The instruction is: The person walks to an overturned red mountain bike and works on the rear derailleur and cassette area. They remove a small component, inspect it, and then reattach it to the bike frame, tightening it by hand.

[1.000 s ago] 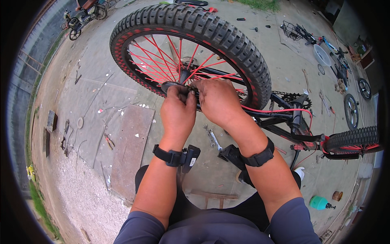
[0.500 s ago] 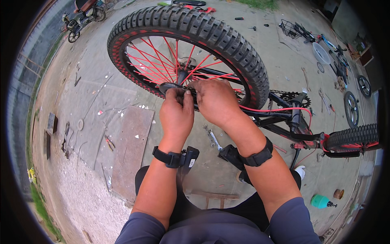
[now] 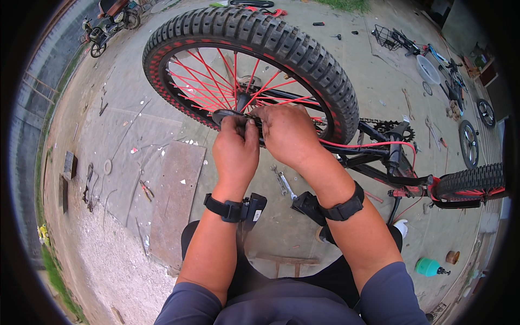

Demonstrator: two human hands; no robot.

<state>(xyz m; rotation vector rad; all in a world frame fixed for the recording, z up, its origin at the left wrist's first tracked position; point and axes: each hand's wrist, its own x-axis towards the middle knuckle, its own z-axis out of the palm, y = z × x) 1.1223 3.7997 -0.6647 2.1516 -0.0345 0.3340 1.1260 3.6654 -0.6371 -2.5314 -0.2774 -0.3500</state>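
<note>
A bicycle stands upside down before me, its knobbly black wheel (image 3: 260,31) carrying red spokes and red rim marks. At the wheel's hub both hands meet beside a dark round plate (image 3: 223,115). My left hand (image 3: 236,154) is closed, thumb and fingertips pinched together at the plate's near side. My right hand (image 3: 288,135) is bent over the same spot, its fingers curled in against the left fingertips. Whatever small part lies between the fingers is hidden. A red cable (image 3: 368,145) runs rightward from behind my right hand along the black frame (image 3: 368,167).
Two wrenches (image 3: 284,184) lie on the ground below my hands. A flat rusty board (image 3: 176,203) and pliers (image 3: 145,190) are at left. The other wheel (image 3: 471,183) is at right, near a green bottle (image 3: 428,267). Tools, loose wheels and a basin (image 3: 428,70) lie farther right.
</note>
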